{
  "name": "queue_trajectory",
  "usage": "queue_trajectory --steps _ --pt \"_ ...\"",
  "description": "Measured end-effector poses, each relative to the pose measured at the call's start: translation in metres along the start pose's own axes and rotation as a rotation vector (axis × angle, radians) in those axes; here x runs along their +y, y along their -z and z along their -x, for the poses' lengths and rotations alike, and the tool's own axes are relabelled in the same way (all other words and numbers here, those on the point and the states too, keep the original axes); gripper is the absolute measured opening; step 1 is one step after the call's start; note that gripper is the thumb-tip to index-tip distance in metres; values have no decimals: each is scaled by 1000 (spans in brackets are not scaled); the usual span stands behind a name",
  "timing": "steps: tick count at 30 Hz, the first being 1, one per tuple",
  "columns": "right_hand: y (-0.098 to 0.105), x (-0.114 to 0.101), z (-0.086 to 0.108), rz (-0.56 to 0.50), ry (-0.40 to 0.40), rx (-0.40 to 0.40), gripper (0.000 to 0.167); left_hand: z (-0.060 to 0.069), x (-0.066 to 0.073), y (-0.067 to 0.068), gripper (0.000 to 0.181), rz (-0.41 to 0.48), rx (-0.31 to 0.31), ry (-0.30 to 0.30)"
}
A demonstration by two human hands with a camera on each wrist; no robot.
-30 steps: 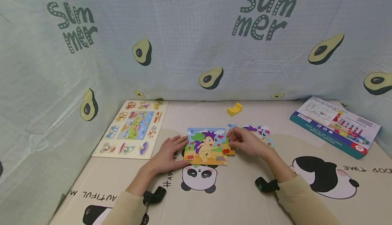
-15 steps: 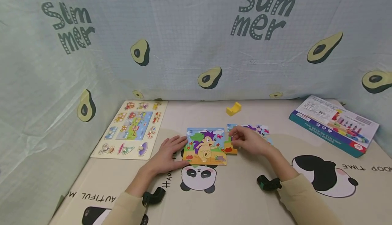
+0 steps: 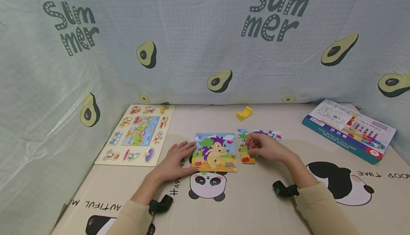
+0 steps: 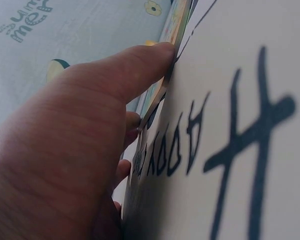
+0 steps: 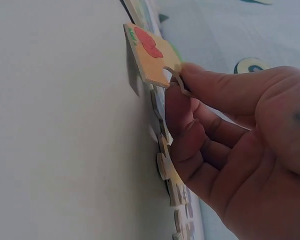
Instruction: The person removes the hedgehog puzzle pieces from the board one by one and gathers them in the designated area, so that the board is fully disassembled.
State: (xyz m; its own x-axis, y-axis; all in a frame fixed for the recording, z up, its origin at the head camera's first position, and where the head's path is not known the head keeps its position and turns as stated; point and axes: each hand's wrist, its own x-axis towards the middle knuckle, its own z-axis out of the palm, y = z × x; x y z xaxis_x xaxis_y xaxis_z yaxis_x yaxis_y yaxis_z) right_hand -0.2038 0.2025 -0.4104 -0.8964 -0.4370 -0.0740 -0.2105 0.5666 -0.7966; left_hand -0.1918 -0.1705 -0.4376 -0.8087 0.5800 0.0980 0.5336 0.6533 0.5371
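My left hand [image 3: 174, 162] lies against the left side of a square hedgehog picture board [image 3: 214, 153], with thumb and fingers touching its edge. In the left wrist view the thumb [image 4: 145, 65] meets the board's side. My right hand [image 3: 267, 149] pinches a jigsaw piece [image 3: 247, 158] between thumb and forefinger, just right of the board. Seen from the right wrist, that jigsaw piece [image 5: 152, 55] is orange with a red shape and is tilted up off the table. Behind the right hand lie other jigsaw pieces [image 3: 243, 133], partly hidden by it.
A wooden peg puzzle board [image 3: 163, 146] with vehicle pictures lies at the left. At the back is a small yellow curved block [image 3: 244, 113]. A bead toy box [image 3: 349, 130] sits at the right. A printed cloth wall [image 3: 192, 32] closes off the back.
My right hand has shifted to the right with the jigsaw piece, widening the gap from the hedgehog board. My left hand has stayed in place.
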Motion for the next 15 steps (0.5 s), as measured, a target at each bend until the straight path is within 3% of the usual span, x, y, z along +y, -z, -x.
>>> queue_trajectory --steps 15 --pt "-6 -11 4 142 -9 -27 28 0 1 0 81 -4 -1 -1"
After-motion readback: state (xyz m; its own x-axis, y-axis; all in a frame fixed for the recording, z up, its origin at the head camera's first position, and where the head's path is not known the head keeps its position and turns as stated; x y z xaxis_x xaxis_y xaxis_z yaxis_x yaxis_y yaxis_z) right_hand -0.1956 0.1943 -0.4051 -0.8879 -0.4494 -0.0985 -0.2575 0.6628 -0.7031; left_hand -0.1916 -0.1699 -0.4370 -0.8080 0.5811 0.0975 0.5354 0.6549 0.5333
